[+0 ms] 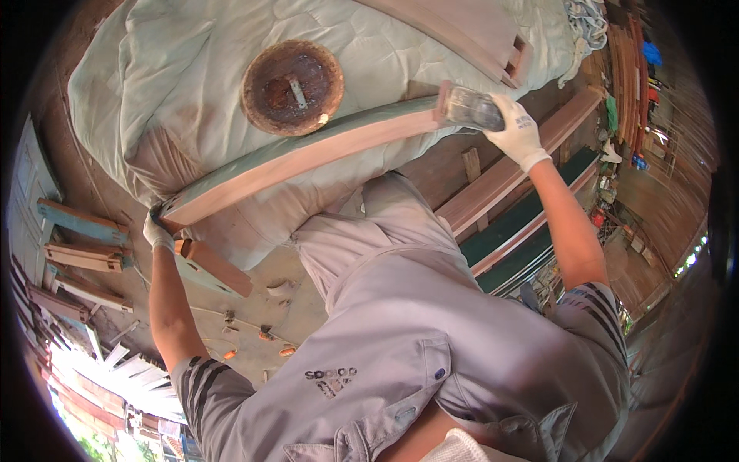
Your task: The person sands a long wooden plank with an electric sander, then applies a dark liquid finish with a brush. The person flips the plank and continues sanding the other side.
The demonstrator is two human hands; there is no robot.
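Observation:
A long, slightly curved wooden beam (308,160) lies along the near edge of a pale padded cloth (173,81). At its left end is my left hand (158,232), in a white glove, with the fingers curled around the end and partly hidden. My right hand (517,132), also gloved, grips a dusty dark sander (471,108) at the beam's right end. The sander has a reddish-brown edge on its left side. A round, rusty brown dish (292,87) with a pale bar-shaped piece in it rests on the cloth behind the beam.
Another wooden piece (462,35) with a slot in its end lies at the far right. Long boards (523,165) are stacked on the right. Short timbers (85,256) stand at the left. A notched piece (212,266) is below my left hand, and an orange-ended cord (265,333) crosses the floor.

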